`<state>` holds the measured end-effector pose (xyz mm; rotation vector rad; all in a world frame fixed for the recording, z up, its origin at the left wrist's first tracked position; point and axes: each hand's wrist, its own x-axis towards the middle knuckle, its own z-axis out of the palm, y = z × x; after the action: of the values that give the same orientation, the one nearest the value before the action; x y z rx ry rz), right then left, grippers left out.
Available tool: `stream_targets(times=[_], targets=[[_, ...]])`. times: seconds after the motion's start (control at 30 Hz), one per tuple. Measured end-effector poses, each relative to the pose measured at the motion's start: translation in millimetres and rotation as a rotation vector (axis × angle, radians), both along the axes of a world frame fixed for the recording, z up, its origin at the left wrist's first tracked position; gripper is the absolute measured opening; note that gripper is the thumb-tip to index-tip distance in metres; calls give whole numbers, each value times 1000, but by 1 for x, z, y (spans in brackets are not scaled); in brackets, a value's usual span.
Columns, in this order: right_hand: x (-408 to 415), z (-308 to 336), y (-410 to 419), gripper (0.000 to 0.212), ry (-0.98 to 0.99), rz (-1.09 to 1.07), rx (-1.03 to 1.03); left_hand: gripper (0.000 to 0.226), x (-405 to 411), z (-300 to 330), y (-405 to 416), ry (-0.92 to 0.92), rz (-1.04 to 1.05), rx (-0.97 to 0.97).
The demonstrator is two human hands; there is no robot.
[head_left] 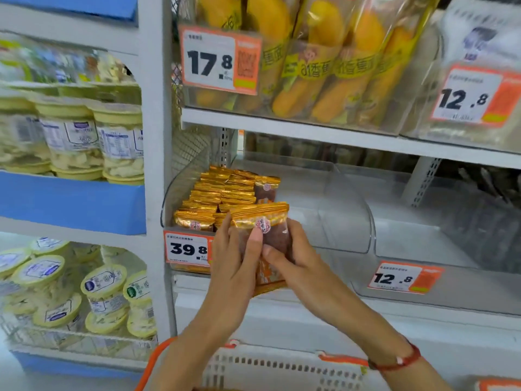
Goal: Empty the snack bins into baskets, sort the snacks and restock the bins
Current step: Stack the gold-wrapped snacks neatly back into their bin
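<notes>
Though partly hand-covered, seemingly several packets (263, 235).

Bright, even store light with soft shadows; the jars (70, 142) at left are smeared, and the edges bow.

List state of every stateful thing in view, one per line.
left hand: gripping the snack packets
right hand: gripping the same packets
snack packets: held upright at the bin front
left bin: partly filled with gold packets
middle bin: looks empty
basket: below the hands, contents hidden
</notes>
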<state>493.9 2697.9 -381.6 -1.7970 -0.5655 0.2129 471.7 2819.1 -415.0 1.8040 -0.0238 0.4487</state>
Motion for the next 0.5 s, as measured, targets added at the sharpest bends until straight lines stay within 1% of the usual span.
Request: stream_targets(times=[0.03,0.07,0.1,0.13,0.17,0.2,0.23,0.3,0.4,0.5], targets=[[8,8,1,30,-12,-27,9,62,8,4,6,-34,45,109],[19,15,0,29,-11,-57,19,79,15,4,12,-77,137,212],[28,23,-1,27,-6,-99,27,88,19,4,20,-111,253,296],[41,28,-4,25,-2,-150,32,87,21,2,28,-143,363,353],[55,33,-6,24,3,-205,28,79,25,-4,37,-172,440,398],[73,34,-8,25,10,-257,14,69,28,-8,44,-189,475,468],[87,36,-7,28,28,-294,10,62,33,-12,51,-203,477,566],[120,33,-2,30,52,-312,-12,54,46,-22,61,-221,429,736],[169,16,10,33,60,-293,-154,49,54,-31,68,-255,400,830],[208,-3,22,35,76,-294,-303,48,54,-34,68,-287,446,846]])
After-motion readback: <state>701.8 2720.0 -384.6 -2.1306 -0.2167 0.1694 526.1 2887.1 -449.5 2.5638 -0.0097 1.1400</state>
